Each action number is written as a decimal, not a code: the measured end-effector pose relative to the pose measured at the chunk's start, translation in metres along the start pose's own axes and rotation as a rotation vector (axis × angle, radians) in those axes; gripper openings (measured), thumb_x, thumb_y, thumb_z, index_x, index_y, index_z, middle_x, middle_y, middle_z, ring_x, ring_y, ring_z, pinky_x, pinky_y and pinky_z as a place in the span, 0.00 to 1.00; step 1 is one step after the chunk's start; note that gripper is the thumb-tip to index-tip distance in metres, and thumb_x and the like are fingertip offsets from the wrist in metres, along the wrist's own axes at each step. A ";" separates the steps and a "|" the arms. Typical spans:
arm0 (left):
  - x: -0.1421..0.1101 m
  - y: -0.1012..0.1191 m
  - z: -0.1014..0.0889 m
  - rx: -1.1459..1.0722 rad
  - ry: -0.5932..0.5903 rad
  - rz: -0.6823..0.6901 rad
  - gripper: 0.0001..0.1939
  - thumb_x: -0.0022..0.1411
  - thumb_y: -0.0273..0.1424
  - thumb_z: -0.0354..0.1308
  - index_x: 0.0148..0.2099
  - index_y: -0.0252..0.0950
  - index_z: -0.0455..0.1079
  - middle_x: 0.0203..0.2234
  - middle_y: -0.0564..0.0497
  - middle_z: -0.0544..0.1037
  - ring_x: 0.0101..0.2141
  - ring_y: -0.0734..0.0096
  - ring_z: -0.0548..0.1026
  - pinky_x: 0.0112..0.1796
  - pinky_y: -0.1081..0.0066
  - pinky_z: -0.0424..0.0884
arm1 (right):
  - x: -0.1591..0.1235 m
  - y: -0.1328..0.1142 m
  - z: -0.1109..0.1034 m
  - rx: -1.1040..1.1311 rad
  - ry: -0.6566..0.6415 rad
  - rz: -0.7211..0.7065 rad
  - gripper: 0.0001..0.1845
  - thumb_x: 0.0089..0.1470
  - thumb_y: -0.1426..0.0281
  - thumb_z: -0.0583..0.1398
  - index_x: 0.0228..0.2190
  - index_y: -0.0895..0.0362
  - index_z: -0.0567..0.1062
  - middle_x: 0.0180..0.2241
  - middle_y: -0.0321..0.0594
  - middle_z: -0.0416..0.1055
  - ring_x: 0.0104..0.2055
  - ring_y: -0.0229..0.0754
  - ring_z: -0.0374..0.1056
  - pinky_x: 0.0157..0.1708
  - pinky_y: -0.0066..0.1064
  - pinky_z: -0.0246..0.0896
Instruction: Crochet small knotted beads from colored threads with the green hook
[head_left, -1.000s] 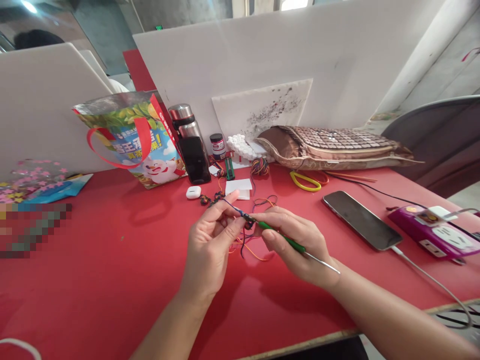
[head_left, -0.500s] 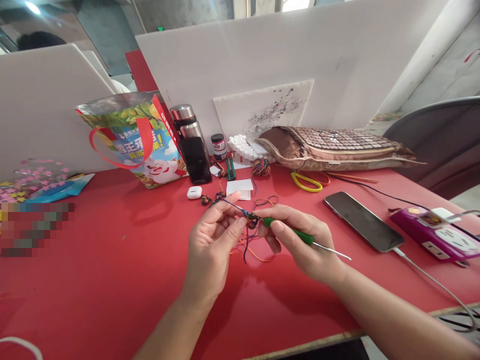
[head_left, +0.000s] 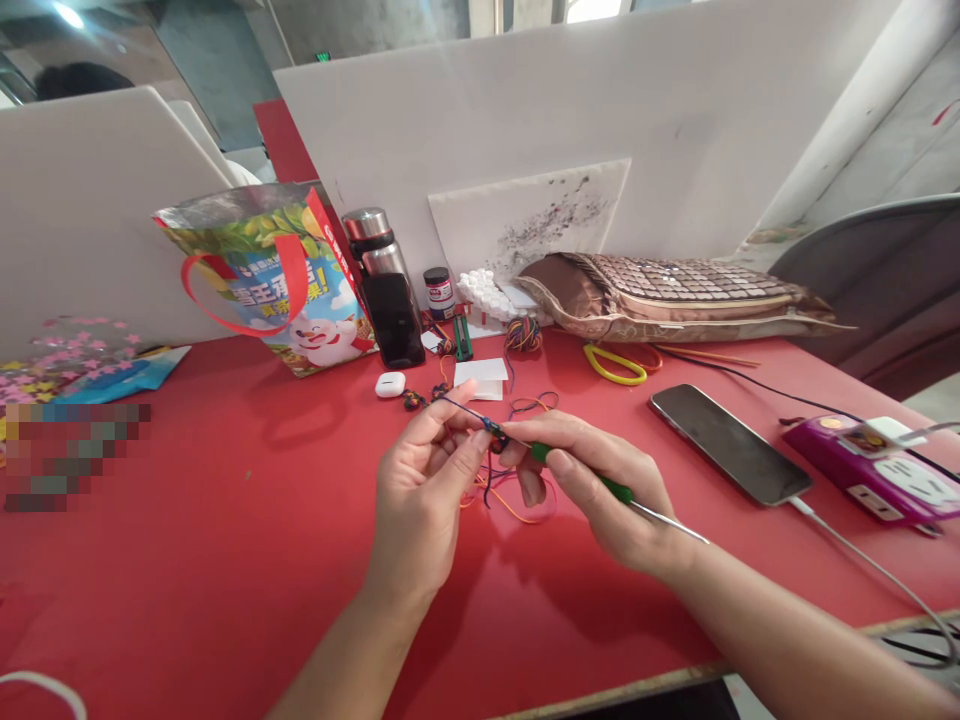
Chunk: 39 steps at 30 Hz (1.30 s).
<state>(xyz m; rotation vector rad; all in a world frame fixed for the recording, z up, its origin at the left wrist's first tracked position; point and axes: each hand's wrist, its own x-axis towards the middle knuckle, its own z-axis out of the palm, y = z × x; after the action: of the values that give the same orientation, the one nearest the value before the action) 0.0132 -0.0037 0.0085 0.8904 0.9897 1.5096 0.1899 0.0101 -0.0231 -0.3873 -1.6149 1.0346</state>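
My left hand (head_left: 424, 490) pinches a small piece of crochet work (head_left: 496, 432) in dark multicoloured yarn between thumb and fingers. A strand of blue yarn (head_left: 459, 406) runs tight over its raised index finger. In my right hand (head_left: 607, 490) is a crochet hook (head_left: 619, 490) with a green grip and a metal shaft at both ends. Its front tip meets the crochet work; the exact stitch is too small to make out. Loose orange and purple yarn (head_left: 525, 518) lies on the red table (head_left: 247, 560) below my hands.
Behind my hands are a yarn ball (head_left: 523, 334), a white earphone case (head_left: 390, 385), folded white paper (head_left: 480, 380) and yellow-handled scissors (head_left: 615, 365). A charging phone (head_left: 727, 445) and purple power strip (head_left: 874, 470) lie right. A bag (head_left: 274, 290), flask (head_left: 379, 245) and beaded cushion (head_left: 682, 295) stand along the back.
My right hand has shifted slightly, and the hook has slid a little down and right with its tip closer to the work. My left hand stays almost still.
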 end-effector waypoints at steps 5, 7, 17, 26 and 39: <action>0.000 -0.002 -0.002 0.012 0.004 -0.003 0.23 0.53 0.36 0.81 0.52 0.49 0.86 0.34 0.54 0.79 0.35 0.77 0.77 0.40 0.80 0.76 | 0.001 -0.002 -0.001 0.013 -0.003 0.009 0.21 0.75 0.73 0.55 0.61 0.49 0.79 0.43 0.43 0.78 0.33 0.37 0.75 0.33 0.32 0.75; 0.000 -0.002 -0.002 0.023 -0.006 0.002 0.24 0.54 0.35 0.80 0.54 0.49 0.86 0.34 0.54 0.79 0.35 0.77 0.77 0.40 0.80 0.76 | 0.002 -0.003 -0.002 0.043 0.010 0.026 0.19 0.75 0.73 0.56 0.59 0.49 0.80 0.41 0.43 0.78 0.32 0.37 0.75 0.32 0.32 0.75; -0.003 0.001 0.002 0.015 -0.073 -0.001 0.22 0.60 0.31 0.76 0.57 0.49 0.84 0.32 0.56 0.78 0.32 0.80 0.77 0.36 0.83 0.74 | 0.005 -0.001 0.003 0.047 0.128 0.066 0.13 0.73 0.70 0.60 0.51 0.53 0.84 0.34 0.41 0.80 0.31 0.38 0.75 0.29 0.29 0.76; -0.005 0.003 0.003 0.021 -0.063 0.004 0.25 0.61 0.30 0.75 0.60 0.47 0.82 0.31 0.57 0.78 0.30 0.81 0.75 0.36 0.82 0.75 | 0.003 0.000 0.002 0.019 0.166 0.150 0.11 0.72 0.65 0.62 0.49 0.54 0.84 0.31 0.40 0.80 0.29 0.39 0.76 0.25 0.28 0.75; -0.003 0.002 0.001 -0.021 -0.012 -0.039 0.26 0.56 0.31 0.78 0.57 0.43 0.83 0.31 0.55 0.79 0.33 0.76 0.78 0.39 0.77 0.75 | 0.005 -0.001 0.000 0.009 0.075 0.031 0.14 0.73 0.72 0.59 0.52 0.53 0.83 0.38 0.43 0.78 0.31 0.39 0.76 0.32 0.34 0.79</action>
<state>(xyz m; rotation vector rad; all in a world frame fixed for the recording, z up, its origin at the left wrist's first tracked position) 0.0142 -0.0061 0.0107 0.8599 0.9757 1.4781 0.1884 0.0125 -0.0190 -0.4413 -1.5410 1.0385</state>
